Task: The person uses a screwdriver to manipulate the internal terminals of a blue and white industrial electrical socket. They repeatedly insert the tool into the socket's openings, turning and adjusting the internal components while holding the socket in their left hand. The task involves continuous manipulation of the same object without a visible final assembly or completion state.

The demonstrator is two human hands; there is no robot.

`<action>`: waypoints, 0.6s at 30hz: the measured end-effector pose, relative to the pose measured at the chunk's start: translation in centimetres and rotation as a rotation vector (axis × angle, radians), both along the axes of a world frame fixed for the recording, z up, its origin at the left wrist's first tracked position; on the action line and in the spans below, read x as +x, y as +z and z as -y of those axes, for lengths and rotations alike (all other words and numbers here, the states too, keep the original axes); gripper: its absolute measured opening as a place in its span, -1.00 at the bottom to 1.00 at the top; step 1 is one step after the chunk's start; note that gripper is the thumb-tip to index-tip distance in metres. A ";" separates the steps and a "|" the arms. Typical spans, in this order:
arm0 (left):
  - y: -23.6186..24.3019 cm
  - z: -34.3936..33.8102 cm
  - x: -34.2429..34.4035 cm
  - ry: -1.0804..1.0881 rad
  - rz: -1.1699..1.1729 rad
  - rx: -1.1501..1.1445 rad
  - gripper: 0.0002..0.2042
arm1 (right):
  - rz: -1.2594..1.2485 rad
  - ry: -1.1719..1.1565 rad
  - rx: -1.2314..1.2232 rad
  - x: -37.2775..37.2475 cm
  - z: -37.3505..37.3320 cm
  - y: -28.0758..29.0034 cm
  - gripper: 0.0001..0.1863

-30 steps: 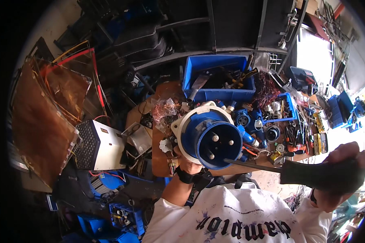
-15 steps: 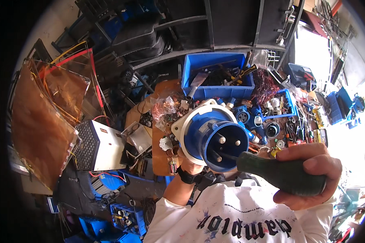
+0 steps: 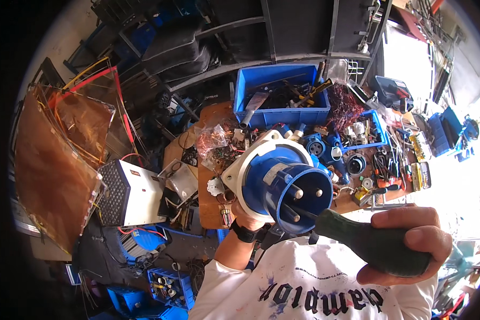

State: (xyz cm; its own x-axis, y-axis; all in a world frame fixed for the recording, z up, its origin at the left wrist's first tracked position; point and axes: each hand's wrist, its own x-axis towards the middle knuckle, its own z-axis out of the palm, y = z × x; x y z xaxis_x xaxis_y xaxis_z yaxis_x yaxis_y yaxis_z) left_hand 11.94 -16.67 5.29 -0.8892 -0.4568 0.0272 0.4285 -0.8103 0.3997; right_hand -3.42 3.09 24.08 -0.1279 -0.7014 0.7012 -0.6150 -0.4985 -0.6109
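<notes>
A large blue industrial plug (image 3: 257,184) with a white flange and three metal pins faces up toward me, its pinned end tilted to the lower right. My left hand (image 3: 246,217) grips it from behind and below, the fingers mostly hidden by the flange. My right hand (image 3: 433,242) is closed round the dark green handle of a screwdriver (image 3: 373,240). The screwdriver's thin shaft reaches into the plug's round collar among the pins. Where its tip rests cannot be made out.
Beyond the plug, a cluttered wooden workbench (image 3: 210,205) carries a blue bin of tools (image 3: 282,116), a smaller blue tray (image 3: 376,128), loose blue connectors (image 3: 314,145) and red wire (image 3: 345,104). A white-and-black box (image 3: 140,192) stands left. Parts bins (image 3: 170,288) sit lower left.
The plug has tilted slightly and its pinned end has shifted right and down. My right hand and the screwdriver have moved a little lower, the shaft still inside the collar.
</notes>
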 end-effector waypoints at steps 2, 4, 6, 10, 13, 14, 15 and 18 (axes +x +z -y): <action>0.2 -0.1 -0.1 0.004 0.020 -0.020 -0.18 | -0.071 -0.011 -0.027 -0.2 -0.4 -0.2 -0.12; 0.2 -0.4 -0.1 0.010 0.029 -0.037 -0.16 | -0.081 -0.007 -0.074 -0.2 -0.5 -1.0 -0.04; 0.2 -0.6 -0.1 0.022 0.033 -0.058 -0.14 | -0.001 -0.002 -0.103 -0.1 -0.7 -1.9 -0.08; 0.1 -0.8 0.0 0.049 0.042 -0.090 -0.11 | 0.115 0.014 -0.039 0.1 -1.1 -1.7 -0.25; 0.4 -0.8 -0.2 0.070 0.037 -0.127 -0.08 | 0.047 0.144 -0.047 -1.5 -0.7 -2.2 -0.27; 0.6 -0.8 -0.2 0.082 0.037 -0.138 -0.07 | 0.018 0.209 -0.030 -2.8 0.0 -1.8 -0.29; 0.7 -0.8 -0.2 0.096 0.034 -0.151 -0.06 | 0.022 0.231 -0.016 -3.2 0.3 -1.7 -0.31; 1.0 -0.9 -0.5 0.135 0.020 -0.202 -0.03 | 0.029 0.224 0.013 -3.9 0.6 -1.7 -0.38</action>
